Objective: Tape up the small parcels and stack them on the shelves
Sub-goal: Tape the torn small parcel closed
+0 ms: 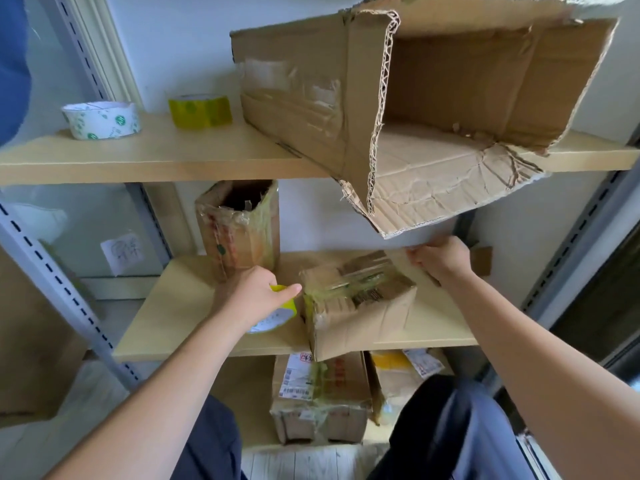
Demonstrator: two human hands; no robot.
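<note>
A small cardboard parcel (pixel 360 306) lies on the middle shelf (pixel 180 306), wrapped in shiny clear tape, one corner hanging past the front edge. My left hand (pixel 254 292) grips a yellow tape roll (pixel 277 313) right beside the parcel's left side, index finger pointing at it. My right hand (pixel 440 258) is behind the parcel at its far right with fingers curled; it seems to pinch a flap or tape end, which is hard to make out. A taller taped parcel (pixel 239 230) stands upright at the back of the same shelf.
On the top shelf (pixel 156 157) sit a white tape roll (pixel 102 120), a yellow tape roll (pixel 200 110) and a large torn open carton (pixel 415 109) that overhangs the edge. Two taped parcels (pixel 322 396) lie on the lower shelf. Grey metal uprights (pixel 52 282) flank the shelves.
</note>
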